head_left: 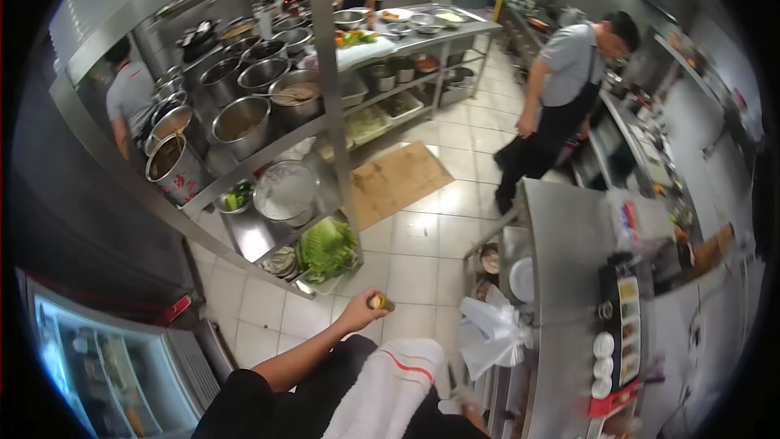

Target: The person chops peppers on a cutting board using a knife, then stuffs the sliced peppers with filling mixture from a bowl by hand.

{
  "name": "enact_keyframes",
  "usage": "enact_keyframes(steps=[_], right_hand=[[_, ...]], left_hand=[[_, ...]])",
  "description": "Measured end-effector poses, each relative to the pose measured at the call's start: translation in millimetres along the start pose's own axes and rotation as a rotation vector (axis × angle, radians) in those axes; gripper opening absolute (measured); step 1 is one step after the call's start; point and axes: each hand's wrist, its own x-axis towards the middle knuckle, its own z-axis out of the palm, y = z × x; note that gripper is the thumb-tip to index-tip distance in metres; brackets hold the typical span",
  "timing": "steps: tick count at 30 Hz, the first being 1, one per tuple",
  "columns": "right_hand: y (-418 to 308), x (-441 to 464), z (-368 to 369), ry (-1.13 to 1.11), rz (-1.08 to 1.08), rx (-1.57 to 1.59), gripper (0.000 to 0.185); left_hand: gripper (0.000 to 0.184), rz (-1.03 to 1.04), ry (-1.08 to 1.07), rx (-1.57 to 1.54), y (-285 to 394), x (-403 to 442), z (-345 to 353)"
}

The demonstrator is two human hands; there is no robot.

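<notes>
My left hand [356, 314] is stretched out over the floor tiles, its fingers wrapped round a small yellow-green cylinder [380, 302]. What the cylinder is, I cannot make out. Low in the view, my right hand [471, 411] is a blur beside the steel counter, and its fingers do not show clearly. A white towel [390, 382] with a red stripe lies over my front, between both arms. Nearest to my right arm hangs a clear plastic bag [492, 332] at the counter's side.
Left stands a steel rack [329, 114] with several pots and lettuce [325, 248] below. A steel counter [561, 276] is at right. A co-worker [561, 97] stands in the aisle beyond it. Cardboard [402, 183] lies on the floor. A lit fridge [106, 358] is lower left.
</notes>
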Motion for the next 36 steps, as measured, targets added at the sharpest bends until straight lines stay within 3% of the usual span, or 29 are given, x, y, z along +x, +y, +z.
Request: enact_keyframes(steps=[1,2,4,6,7,9,12,15,17,19,21,23,25,27,29,33,35,36], right_hand=[[15.9,37.8,-31.5,-0.033,-0.109,0.017,0.048],[15.8,74.8,-48.5,0.120,0.027,0.046,0.040],[121.9,129.0,-113.4,-0.131,1.349,-1.164,0.029],[29.9,277.7,-110.7,-0.084,1.497,-0.919,0.022],[-8.7,331.5,-104.7,-0.089,1.500,-0.918,0.022],[-56.1,412.9,-100.4,0.305,1.157,-0.411,0.022],[-71.4,491.9,-124.8,0.320,1.346,-0.386,0.028],[-57.2,543.8,-179.1,0.217,1.254,-0.331,0.024],[-43.0,604.3,-211.9,0.144,1.319,-0.355,0.027],[-15.8,656.4,-246.4,-0.139,1.162,-0.874,0.028],[9.3,718.6,-272.9,-0.282,1.136,-1.009,0.020],[48.5,775.2,-301.3,-0.323,1.045,-1.093,0.021],[55.7,858.1,-303.0,-0.307,1.049,-0.938,0.020],[109.1,901.9,-331.5,-0.350,0.824,-1.015,0.021],[107.9,975.4,-317.0,-0.366,0.762,-1.009,0.021],[118.4,1089.3,-298.5,-0.333,0.781,-0.938,0.021],[137.2,1139.8,-304.0,-0.327,0.795,-0.941,0.021],[147.2,1160.6,-308.1,-0.389,0.602,-1.083,0.021]], left_hand=[[0.039,0.029,0.114,0.033,7.9,8.3,-6.9],[0.040,-0.022,0.136,-0.024,5.1,22.2,-12.0],[0.040,-0.019,0.168,-0.046,16.1,50.0,-16.9],[0.039,-0.001,0.186,-0.075,24.9,90.9,-13.5],[0.039,-0.016,0.160,-0.113,27.3,116.8,-11.1],[0.039,-0.031,0.132,-0.146,38.9,169.4,-6.3],[0.040,0.058,0.113,-0.364,59.8,252.0,-3.6],[0.040,0.010,0.147,-0.334,84.8,326.4,-24.1],[0.041,-0.022,0.219,-0.380,107.8,374.3,-52.0],[0.043,0.214,0.445,-0.336,122.5,415.1,-86.1],[0.043,0.273,0.685,-0.321,136.9,446.2,-125.9],[0.040,0.351,0.789,-0.482,145.4,477.5,-166.8],[0.038,0.350,0.868,-0.603,153.9,506.8,-204.5],[0.036,0.342,0.915,-0.719,158.3,540.5,-243.2],[0.032,0.410,0.942,-0.852,163.3,587.5,-289.2],[0.026,0.532,1.093,-0.499,178.7,703.2,-390.4],[0.028,0.591,1.283,0.224,180.5,757.7,-441.0],[0.028,0.564,1.274,0.213,180.5,780.3,-456.4]])
